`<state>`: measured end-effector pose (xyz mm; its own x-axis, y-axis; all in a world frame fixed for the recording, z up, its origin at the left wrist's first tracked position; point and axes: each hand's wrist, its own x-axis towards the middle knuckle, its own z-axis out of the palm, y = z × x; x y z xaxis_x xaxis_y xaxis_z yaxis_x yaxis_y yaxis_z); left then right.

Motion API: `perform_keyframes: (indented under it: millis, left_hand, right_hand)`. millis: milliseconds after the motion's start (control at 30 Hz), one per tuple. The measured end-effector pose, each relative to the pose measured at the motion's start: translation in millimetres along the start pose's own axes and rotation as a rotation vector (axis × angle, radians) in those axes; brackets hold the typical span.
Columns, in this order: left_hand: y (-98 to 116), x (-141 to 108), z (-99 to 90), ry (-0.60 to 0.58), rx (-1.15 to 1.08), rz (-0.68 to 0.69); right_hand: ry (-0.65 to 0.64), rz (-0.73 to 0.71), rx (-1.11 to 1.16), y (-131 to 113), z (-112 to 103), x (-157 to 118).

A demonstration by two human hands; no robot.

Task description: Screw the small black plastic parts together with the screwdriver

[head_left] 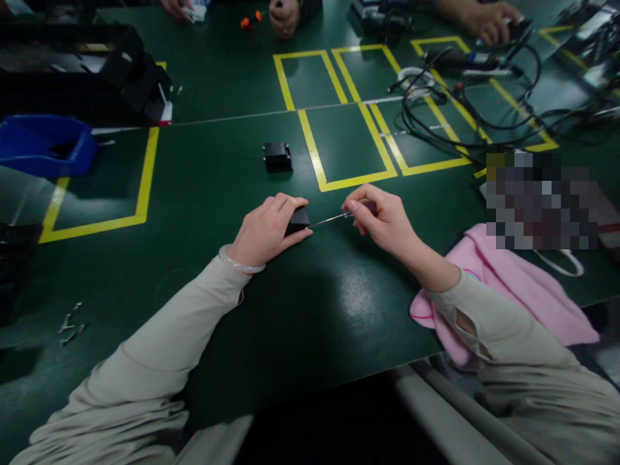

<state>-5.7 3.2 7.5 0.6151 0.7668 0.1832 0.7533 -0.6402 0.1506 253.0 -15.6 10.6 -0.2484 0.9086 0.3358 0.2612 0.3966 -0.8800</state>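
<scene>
Under my left hand (pixel 271 226), on the green table (pixel 320 310), a small black block (pixel 298 221) is held between thumb and fingers. My right hand (pixel 380 216) is closed around the dark handle of a screwdriver (pixel 329 220). The thin metal shaft points left, and its tip meets the block's right end near my left thumb. A second black block (pixel 278 157) with small metal screws at its sides rests on the table just beyond my left hand.
Loose screws (pixel 72 326) lie at the left. A blue bin (pixel 48 145) and black parts (pixel 82 77) are at the back left. Cables (pixel 465 110) tangle at the back right, above a pink cloth (pixel 513 290). Other people's hands (pixel 284 18) show across the table.
</scene>
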Motion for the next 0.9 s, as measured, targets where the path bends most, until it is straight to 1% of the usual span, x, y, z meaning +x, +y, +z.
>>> perform_keyframes:
  millis: [200, 400, 600, 800, 900]
  left_hand:
    - [0.2, -0.1, 0.7, 0.003, -0.012, 0.000]
    - [0.8, -0.2, -0.1, 0.001, -0.021, -0.004]
    - [-0.3, -0.4, 1.1, 0.013, -0.004, 0.009]
    - [0.2, -0.1, 0.1, -0.001, -0.017, -0.004]
    - [0.5, -0.3, -0.5, -0.004, -0.018, -0.003]
  right_hand:
    - [0.018, -0.029, -0.008, 0.7, 0.1, -0.2]
    - [0.004, -0.006, 0.005, -0.4, -0.1, 0.2]
    - [0.020, -0.042, -0.006, 1.2, -0.2, -0.3]
    - [0.000, -0.004, 0.001, 1.9, -0.6, -0.3]
    - [0.000, -0.023, -0.015, 2.1, -0.5, -0.7]
